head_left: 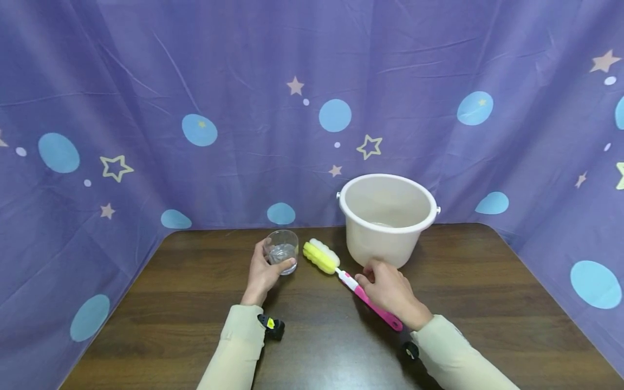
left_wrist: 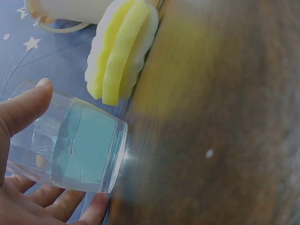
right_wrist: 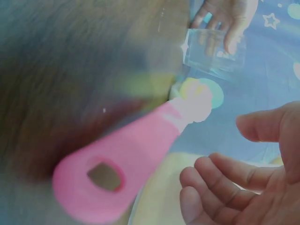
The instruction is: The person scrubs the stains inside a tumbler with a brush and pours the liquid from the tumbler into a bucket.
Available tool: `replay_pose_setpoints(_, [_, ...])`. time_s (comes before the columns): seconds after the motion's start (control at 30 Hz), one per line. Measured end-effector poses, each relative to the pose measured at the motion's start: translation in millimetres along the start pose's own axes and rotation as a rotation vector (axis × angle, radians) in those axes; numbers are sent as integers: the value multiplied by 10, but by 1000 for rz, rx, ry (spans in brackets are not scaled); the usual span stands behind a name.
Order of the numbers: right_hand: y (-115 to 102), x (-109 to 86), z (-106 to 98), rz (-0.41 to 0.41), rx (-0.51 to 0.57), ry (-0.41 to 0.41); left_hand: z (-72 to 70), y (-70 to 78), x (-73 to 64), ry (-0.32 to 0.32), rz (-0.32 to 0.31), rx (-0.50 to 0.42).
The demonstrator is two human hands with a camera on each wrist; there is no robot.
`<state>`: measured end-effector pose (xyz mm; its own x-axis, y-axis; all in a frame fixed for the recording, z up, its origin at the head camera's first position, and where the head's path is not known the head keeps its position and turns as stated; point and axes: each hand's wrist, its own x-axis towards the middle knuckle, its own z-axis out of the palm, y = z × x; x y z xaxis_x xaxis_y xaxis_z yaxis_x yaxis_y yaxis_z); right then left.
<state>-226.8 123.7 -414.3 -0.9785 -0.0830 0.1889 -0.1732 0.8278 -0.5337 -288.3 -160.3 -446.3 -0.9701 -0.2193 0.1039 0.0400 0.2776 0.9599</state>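
My left hand (head_left: 263, 275) holds a clear drinking glass (head_left: 281, 252), thumb on the near side and fingers around the other. In the left wrist view the glass (left_wrist: 84, 143) looks see-through, with what appears to be clear liquid in its lower part. A bottle brush lies on the table, its yellow and white sponge head (head_left: 322, 256) just right of the glass and its pink handle (head_left: 374, 304) slanting toward me. Over that handle hovers my right hand (head_left: 387, 287), fingers loosely bent; the right wrist view shows a gap between its fingers (right_wrist: 225, 187) and the handle (right_wrist: 117, 166).
A white bucket (head_left: 385, 244) stands at the back right of the brown wooden table (head_left: 312, 346), just beyond my right hand. Behind the table hangs a purple curtain (head_left: 244, 162) with stars and blue dots.
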Motion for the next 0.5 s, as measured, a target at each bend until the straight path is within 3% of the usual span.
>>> replay_pose_setpoints(0.27, [115,-42,-112,-58,46,127,-12,-2,-3,0,-3,15])
replay_pose_setpoints(0.5, [231,-43,-186,-123,150,130,1,-8,4,-3,3,-1])
